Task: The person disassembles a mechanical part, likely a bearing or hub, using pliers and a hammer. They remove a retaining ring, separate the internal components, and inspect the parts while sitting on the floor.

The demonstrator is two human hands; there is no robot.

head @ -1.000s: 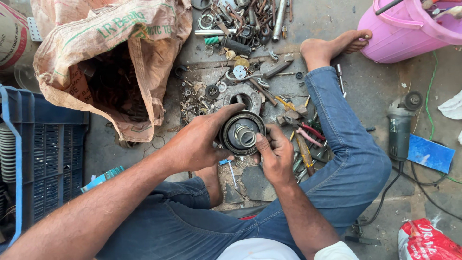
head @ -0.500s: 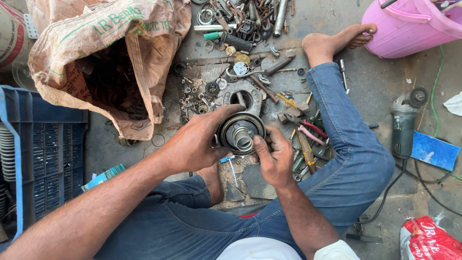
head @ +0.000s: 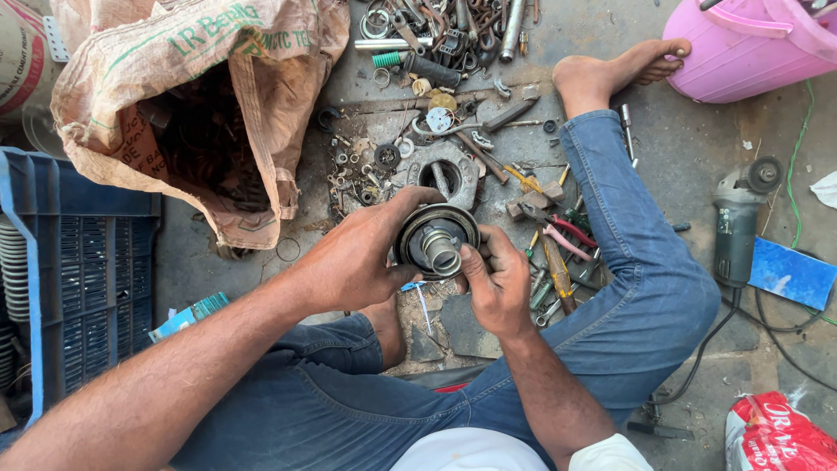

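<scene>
At the left edge of the floor (head: 715,166) stands a blue crate (head: 78,288), with an open woven sack (head: 200,105) just beyond it, so that side is closed in. A narrow bare strip of floor runs between the crate and the person's jeans. The left hand (head: 353,262) curls around the left rim of a round metal part (head: 436,240) with a bright central hub, fingers clenched on it, thumb over the top edge. The part sits above the lap, near the floor's middle, over a litter of small tools and rings (head: 436,96). The right hand (head: 497,283) grips its right side from below, thumb pressed near the hub. Further right, past the bent leg, lie an angle grinder (head: 737,218) and a pink tub (head: 750,44) at the top right corner; the floor between them is open.
</scene>
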